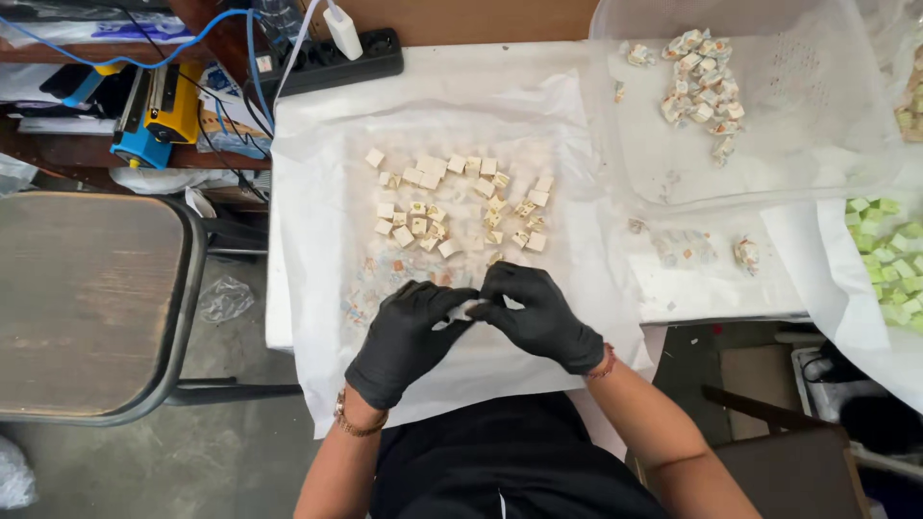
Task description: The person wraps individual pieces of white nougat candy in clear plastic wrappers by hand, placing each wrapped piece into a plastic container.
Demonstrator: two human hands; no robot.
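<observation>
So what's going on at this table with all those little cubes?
A person in black gloves holds one small pale piece between both hands, the left hand and the right hand pinching a clear wrapper around it. Just beyond the hands, unwrapped cream cubes lie spread on white paper. A clear plastic tub to the right holds a heap of wrapped pieces, and green cubes sit at the far right edge.
</observation>
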